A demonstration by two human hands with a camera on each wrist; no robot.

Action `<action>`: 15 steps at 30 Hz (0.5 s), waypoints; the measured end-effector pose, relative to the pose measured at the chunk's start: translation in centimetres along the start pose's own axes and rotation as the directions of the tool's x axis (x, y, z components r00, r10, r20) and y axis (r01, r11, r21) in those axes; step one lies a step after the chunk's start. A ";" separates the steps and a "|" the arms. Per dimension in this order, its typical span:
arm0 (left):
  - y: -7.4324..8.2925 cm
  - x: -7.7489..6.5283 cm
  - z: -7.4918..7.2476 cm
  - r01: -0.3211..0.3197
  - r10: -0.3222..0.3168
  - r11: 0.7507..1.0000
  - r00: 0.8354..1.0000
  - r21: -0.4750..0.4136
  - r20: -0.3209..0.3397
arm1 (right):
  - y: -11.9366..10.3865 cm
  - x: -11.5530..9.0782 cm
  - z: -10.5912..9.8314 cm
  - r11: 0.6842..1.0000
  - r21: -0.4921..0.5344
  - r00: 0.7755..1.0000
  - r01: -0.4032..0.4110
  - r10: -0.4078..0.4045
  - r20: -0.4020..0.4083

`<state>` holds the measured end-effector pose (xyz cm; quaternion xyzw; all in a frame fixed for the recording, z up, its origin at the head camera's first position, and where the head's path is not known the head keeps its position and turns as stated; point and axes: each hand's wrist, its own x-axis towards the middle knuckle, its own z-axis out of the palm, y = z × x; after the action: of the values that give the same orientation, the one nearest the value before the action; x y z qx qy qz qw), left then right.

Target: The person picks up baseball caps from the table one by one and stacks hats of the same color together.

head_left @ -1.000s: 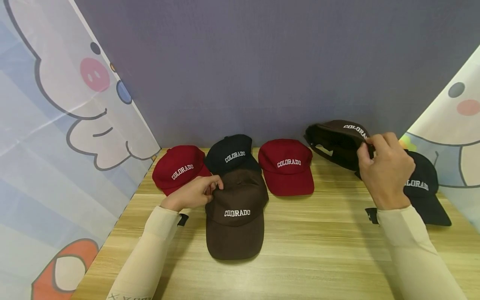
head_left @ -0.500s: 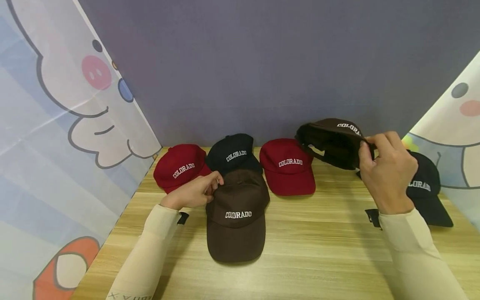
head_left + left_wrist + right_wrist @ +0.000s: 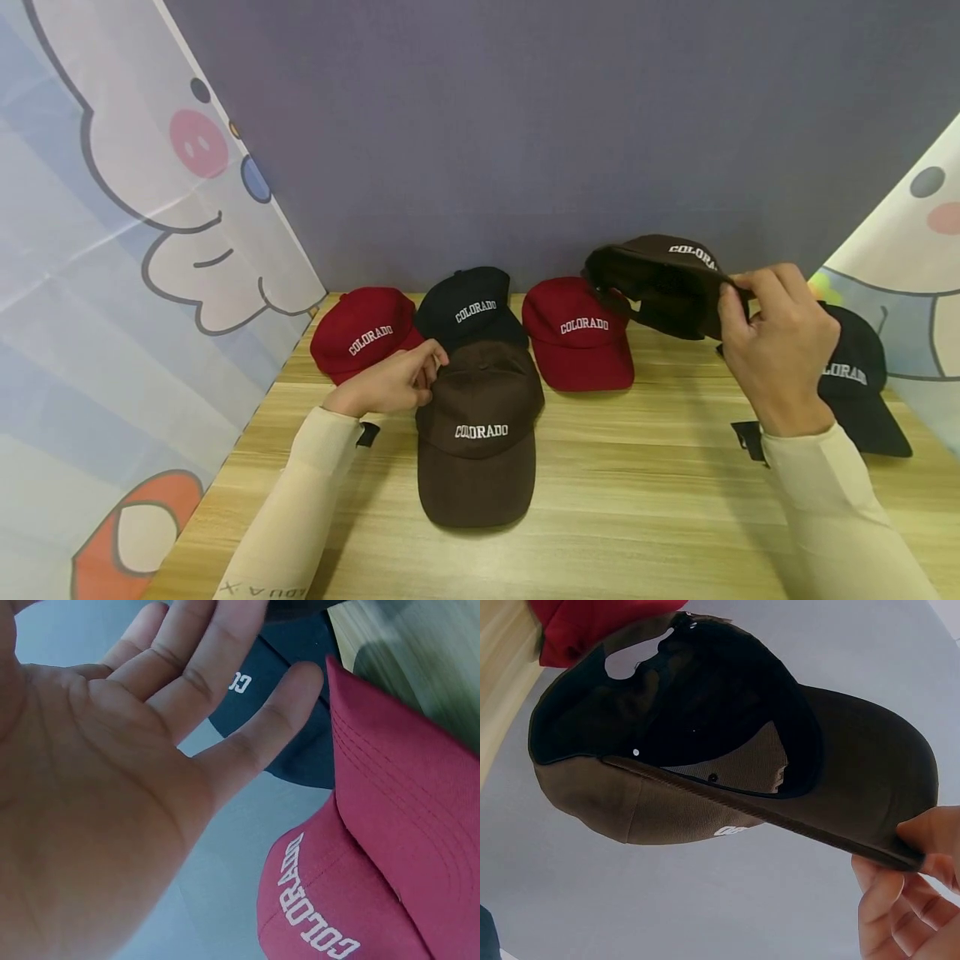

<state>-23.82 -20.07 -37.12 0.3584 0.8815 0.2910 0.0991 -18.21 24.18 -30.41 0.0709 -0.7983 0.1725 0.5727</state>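
Note:
My left hand (image 3: 392,382) pinches the rear left side of a brown baseball cap (image 3: 476,483), whose brim points toward me; in the left wrist view several fingers (image 3: 187,682) reach to a dark edge at the top. My right hand (image 3: 784,346) grips a second brown cap (image 3: 667,802) by its brim and holds it tilted above the table. Its hollow inside and back strap opening face the right wrist camera. In the head view this cap overlaps a red cap (image 3: 581,358) near the wall.
Another red cap (image 3: 367,329) lies at the back left, beside a black cap (image 3: 468,304) partly behind the brown one. A black cap (image 3: 855,383) sits at the far right, partly hidden by my right hand. A grey wall (image 3: 525,142) closes off the wooden table (image 3: 637,517).
The brown cap in my right hand has moved left, its crown now overlapping the red cap in the head view. My left hand stays at the other brown cap, which has shifted very slightly.

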 end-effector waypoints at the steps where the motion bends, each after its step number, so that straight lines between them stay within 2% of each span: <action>1: 0.0 0.0 0.0 0.005 -0.005 1.000 1.000 -0.004 -0.002 | -0.1 0.0 0.0 1.000 0.003 1.000 0.001 -0.001 0.002; 6: 0.0 -0.1 0.1 0.025 -0.025 0.999 1.000 -0.023 0.000 | -0.7 0.0 -0.3 1.000 0.019 1.000 0.005 -0.006 0.020; 9: 0.1 -0.1 0.1 0.059 -0.058 0.998 0.998 -0.035 0.019 | -1.0 0.0 -0.4 1.000 0.027 1.000 0.005 -0.006 0.024; 12: 0.2 -0.2 0.2 0.097 -0.095 0.995 0.994 -0.021 0.051 | -1.3 0.0 -0.5 0.999 0.035 1.000 0.007 -0.007 0.023; 15: 0.1 -0.2 0.2 0.104 -0.105 0.994 0.991 0.017 0.079 | -1.6 0.0 -0.6 0.999 0.041 1.000 0.005 -0.006 0.016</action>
<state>-23.52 -20.07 -37.19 0.3236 0.8964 0.2650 0.1471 -17.23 22.93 -29.94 0.0863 -0.7989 0.1869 0.5651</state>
